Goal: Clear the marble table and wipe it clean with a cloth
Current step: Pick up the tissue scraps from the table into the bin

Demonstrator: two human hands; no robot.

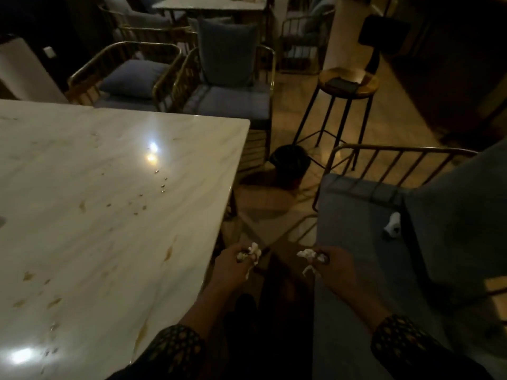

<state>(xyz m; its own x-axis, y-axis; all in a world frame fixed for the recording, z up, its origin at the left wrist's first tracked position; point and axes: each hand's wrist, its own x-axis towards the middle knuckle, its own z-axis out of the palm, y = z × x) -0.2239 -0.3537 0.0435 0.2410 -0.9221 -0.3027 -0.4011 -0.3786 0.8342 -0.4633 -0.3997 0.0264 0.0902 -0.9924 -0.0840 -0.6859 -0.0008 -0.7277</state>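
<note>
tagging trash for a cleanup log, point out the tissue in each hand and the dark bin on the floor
left-hand tissue (253,249), head view, crumpled top
right-hand tissue (306,253), head view, white wad
bin (289,161), head view, dark rim

Dim dining room with brass-framed chairs and a polished tile floor

Two armchairs (131,78) with grey-blue cushions and curved gold-coloured rails stand at the far side; a round wooden bar stool (348,80) on thin black legs, a dark flat object on its seat, stands to the right on the glossy floor (397,127). A grey upholstered seat (356,242) fills the near right. A second table (208,2) sits far back.
</note>
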